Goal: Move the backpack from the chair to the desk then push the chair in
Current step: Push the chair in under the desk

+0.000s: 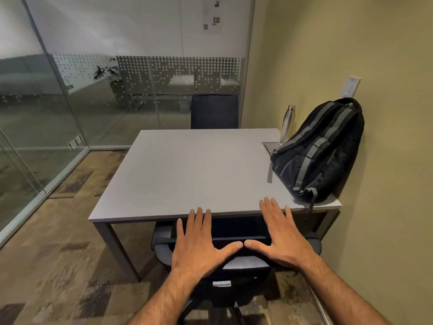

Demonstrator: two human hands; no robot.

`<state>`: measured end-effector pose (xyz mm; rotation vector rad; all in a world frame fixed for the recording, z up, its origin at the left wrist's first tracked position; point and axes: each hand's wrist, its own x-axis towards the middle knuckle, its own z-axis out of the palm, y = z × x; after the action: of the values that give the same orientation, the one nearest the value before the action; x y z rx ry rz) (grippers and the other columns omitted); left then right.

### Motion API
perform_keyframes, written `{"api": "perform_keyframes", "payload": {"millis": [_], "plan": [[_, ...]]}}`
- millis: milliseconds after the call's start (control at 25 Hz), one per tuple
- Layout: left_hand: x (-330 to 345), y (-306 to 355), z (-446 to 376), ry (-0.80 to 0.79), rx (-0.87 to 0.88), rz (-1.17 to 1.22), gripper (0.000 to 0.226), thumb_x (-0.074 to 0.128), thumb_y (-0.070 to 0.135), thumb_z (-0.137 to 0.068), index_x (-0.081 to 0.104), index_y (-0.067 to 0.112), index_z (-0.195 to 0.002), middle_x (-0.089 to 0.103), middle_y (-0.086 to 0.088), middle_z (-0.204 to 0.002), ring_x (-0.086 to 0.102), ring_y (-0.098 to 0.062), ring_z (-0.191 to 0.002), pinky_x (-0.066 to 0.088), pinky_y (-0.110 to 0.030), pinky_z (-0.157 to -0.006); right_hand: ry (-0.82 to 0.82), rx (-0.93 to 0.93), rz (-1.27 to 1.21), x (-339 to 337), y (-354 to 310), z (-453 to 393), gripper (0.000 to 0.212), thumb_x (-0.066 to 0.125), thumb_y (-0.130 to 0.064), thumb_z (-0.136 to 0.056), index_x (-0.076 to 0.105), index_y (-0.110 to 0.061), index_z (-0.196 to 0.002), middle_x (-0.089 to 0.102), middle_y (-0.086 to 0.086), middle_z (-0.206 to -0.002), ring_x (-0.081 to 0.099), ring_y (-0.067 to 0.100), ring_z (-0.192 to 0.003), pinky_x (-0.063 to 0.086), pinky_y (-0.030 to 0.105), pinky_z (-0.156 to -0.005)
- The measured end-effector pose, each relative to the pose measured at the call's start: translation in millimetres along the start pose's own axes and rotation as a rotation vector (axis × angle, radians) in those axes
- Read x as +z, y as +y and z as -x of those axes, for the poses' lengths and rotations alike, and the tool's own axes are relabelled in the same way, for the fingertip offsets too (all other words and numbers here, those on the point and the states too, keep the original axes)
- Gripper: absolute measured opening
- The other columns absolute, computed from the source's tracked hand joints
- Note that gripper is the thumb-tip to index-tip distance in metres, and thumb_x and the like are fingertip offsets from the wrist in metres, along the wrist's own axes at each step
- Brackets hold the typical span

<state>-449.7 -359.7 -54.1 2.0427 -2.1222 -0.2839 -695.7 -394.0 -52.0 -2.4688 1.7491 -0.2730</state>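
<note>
The black backpack (321, 151) with grey straps stands on the right side of the grey desk (187, 174), leaning against the wall. The black office chair (243, 263) sits tucked under the desk's near edge, its backrest below my hands. My left hand (199, 242) and my right hand (278, 233) lie flat with fingers spread over the top of the chair's backrest, thumbs almost touching. Neither hand holds anything.
A steel water bottle (287, 123) stands behind the backpack near a cable hatch (270, 146). A second dark chair (214, 111) faces the desk's far side. Glass walls run left and behind; the yellow wall (386, 207) is close on the right. Patterned carpet covers the floor.
</note>
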Motion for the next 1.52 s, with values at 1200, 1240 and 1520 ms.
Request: {"api": "perform_keyframes", "payload": {"millis": [1200, 1240, 1520], "plan": [[-1.9, -9.1, -138.9, 0.0, -0.062, 0.027, 0.135, 0.018, 0.111, -0.058, -0.006, 0.03, -0.163, -0.012, 0.005, -0.172, -0.021, -0.012, -0.155, -0.014, -0.046, -0.126, -0.008, -0.025, -0.079, 10.8, 46.0, -134.5, 0.125, 0.016, -0.104, -0.07, -0.018, -0.025, -0.16, -0.027, -0.005, -0.166, -0.034, 0.008, -0.149, -0.028, 0.041, -0.119], [-2.3, -10.2, -138.6, 0.001, -0.059, 0.029, 0.134, 0.018, 0.111, -0.059, -0.006, 0.03, -0.163, -0.012, 0.005, -0.172, -0.021, -0.011, -0.154, -0.014, -0.046, -0.126, -0.01, -0.02, -0.078, 10.3, 44.5, -133.3, 0.125, 0.016, -0.104, -0.07, -0.018, -0.025, -0.16, -0.027, -0.005, -0.166, -0.033, 0.009, -0.149, -0.027, 0.042, -0.12], [-4.3, -15.7, -124.0, -0.092, -0.072, -0.016, 0.138, 0.017, 0.113, -0.054, -0.012, 0.032, -0.161, -0.018, 0.002, -0.171, -0.024, -0.017, -0.154, -0.017, -0.047, -0.124, -0.08, 0.02, -0.037, 8.5, 28.4, -119.3, 0.128, 0.012, -0.108, -0.064, -0.027, -0.028, -0.155, -0.031, -0.002, -0.165, -0.035, 0.015, -0.149, -0.031, 0.044, -0.116]]}}
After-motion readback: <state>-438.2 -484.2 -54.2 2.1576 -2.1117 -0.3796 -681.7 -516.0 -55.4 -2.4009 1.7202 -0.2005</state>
